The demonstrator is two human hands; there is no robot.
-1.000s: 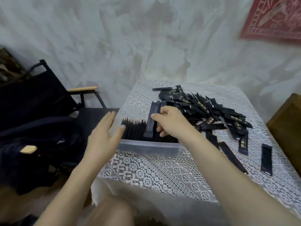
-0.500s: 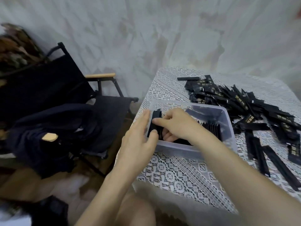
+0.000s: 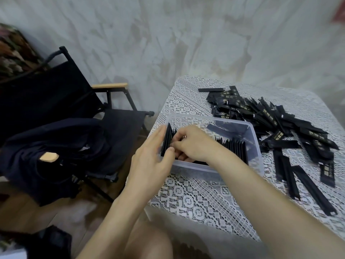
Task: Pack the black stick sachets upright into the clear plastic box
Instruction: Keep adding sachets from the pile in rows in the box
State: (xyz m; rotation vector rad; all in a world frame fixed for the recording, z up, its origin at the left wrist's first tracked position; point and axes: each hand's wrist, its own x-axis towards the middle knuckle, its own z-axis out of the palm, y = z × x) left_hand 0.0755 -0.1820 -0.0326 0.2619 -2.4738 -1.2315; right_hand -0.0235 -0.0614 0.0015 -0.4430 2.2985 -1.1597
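Your left hand [image 3: 149,157] stands flat and open against the left end of the clear plastic box [image 3: 255,135], fingers together and pointing away from you, thumb hooked over the near rim; judging by the sachets leaning on its palm side, it serves as a backstop so the upright row cannot topple outward. Your right hand [image 3: 194,143] reaches in from the right, wrist over the near wall, fingers curled down into the box and pinched on the few sachets at the left end of the packed row [image 3: 168,141], probably to press them square against the rest. The other packed sachets [image 3: 235,148] stand on edge along the near side toward the right end, and the far half of the box looks mostly bare (one sachet seems to lie loose against the far wall, though the plastic blurs it). The unpacked pile of black stick sachets [image 3: 270,118] sprawls on the lace-covered desk [image 3: 196,199] just right of and beyond the box, with several single sticks [image 3: 287,176] lying apart nearer you.
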